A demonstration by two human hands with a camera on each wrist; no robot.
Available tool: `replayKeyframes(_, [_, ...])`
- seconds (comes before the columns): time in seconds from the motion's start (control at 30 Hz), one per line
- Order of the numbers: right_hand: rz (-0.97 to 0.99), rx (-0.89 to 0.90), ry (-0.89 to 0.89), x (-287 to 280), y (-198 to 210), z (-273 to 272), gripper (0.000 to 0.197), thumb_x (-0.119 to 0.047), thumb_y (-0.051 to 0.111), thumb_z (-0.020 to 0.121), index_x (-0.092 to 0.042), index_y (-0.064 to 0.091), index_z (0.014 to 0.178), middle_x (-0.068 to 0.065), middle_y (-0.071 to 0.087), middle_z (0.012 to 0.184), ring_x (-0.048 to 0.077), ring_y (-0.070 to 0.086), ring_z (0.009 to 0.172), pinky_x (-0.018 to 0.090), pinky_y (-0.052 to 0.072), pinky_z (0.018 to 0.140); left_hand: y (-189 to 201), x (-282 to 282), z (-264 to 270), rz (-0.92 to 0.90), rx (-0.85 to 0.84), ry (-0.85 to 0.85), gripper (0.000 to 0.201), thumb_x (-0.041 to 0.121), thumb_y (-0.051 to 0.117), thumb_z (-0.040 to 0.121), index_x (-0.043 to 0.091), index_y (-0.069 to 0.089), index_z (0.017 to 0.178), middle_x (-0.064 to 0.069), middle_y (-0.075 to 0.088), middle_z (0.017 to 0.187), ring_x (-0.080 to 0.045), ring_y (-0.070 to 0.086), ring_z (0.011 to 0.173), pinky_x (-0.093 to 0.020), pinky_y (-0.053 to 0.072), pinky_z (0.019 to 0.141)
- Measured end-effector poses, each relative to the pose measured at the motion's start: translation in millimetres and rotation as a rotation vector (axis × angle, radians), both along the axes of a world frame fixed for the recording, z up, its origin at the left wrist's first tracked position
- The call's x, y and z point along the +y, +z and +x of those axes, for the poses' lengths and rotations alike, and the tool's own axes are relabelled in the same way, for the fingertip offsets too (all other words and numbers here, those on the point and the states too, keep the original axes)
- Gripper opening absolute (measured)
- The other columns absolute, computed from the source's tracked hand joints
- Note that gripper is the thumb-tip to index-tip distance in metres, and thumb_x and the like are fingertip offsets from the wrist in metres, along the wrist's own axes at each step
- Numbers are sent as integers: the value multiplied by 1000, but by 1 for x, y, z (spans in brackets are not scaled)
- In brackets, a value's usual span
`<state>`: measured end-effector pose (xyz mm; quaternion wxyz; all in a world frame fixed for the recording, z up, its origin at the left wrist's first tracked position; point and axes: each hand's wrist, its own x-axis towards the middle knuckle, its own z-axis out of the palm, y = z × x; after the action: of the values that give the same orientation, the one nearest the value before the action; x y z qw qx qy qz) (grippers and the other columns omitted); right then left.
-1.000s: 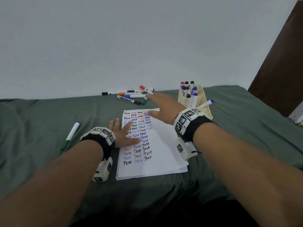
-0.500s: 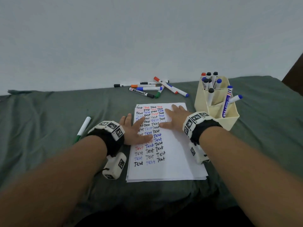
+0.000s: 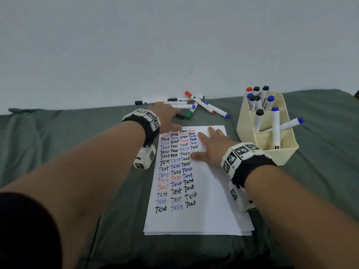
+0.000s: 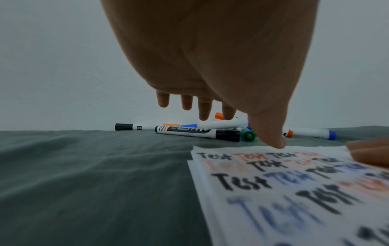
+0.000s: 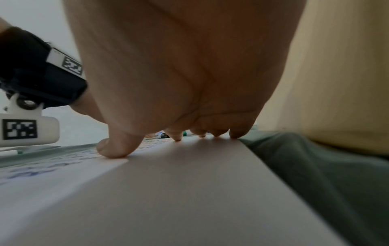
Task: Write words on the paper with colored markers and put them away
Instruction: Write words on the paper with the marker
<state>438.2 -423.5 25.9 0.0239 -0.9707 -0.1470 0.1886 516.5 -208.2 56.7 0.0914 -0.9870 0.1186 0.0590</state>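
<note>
A stack of white paper covered with rows of "Test" in black, blue and red lies on the green cloth. My right hand rests flat and open on its upper right part, fingertips pressing the sheet. My left hand reaches past the paper's far left corner, fingers straight and hanging just above a pile of loose markers by the wall. A black-capped marker lies nearest under them. The left hand holds nothing; its thumb tip is at the paper's far edge.
A cream organizer with several capped markers stands right of the paper, close to my right wrist; its wall fills the right wrist view. A white wall rises directly behind the marker pile. Green cloth covers the surface.
My left hand left the paper's left side and moved forward to the marker pile. The right hand drew back from the pile and now lies flat on the paper.
</note>
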Motion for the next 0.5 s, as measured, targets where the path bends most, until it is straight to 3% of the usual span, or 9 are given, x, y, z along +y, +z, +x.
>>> replayKeyframes(0.1, [-3, 1, -4, 0, 1, 0, 98, -80, 43, 89, -30, 3, 163, 8, -8, 170, 30, -1, 157, 49, 15, 125, 1, -7, 9, 93, 21, -9, 82, 79, 43, 85, 36, 27, 153, 0, 34, 156, -29, 29, 142, -47, 28, 110])
replayKeyframes(0.2, [-1, 15, -13, 1, 1, 0, 99, -80, 45, 88, -30, 2, 163, 7, -9, 170, 30, -3, 157, 49, 13, 124, 1, -10, 14, 79, -4, -17, 69, 78, 49, 81, 38, 47, 138, 2, 48, 141, -28, 41, 129, -44, 37, 100])
replayKeyframes(0.27, [6, 22, -18, 1, 2, 0, 100, -80, 46, 88, -30, 2, 163, 6, -9, 170, 29, -4, 157, 49, 13, 124, 2, -7, 17, 16, -52, -27, 54, 67, 58, 82, 36, 53, 125, 1, 55, 127, -25, 46, 117, -41, 42, 91])
replayKeyframes(0.4, [13, 23, -31, 2, 4, -2, 99, -79, 48, 88, -31, 4, 162, 5, -8, 171, 29, -2, 157, 50, 13, 123, 4, 0, 15, 110, -9, -66, 36, 49, 54, 93, 45, 56, 129, 0, 56, 122, -27, 50, 114, -40, 50, 89])
replayKeyframes(0.5, [12, 30, -33, 2, 7, -3, 98, -78, 48, 88, -30, 5, 163, 6, -6, 171, 28, -1, 157, 50, 15, 123, 3, 5, 9, 108, -47, -67, 27, 41, 60, 93, 32, 65, 118, -4, 56, 116, -26, 50, 107, -42, 50, 91])
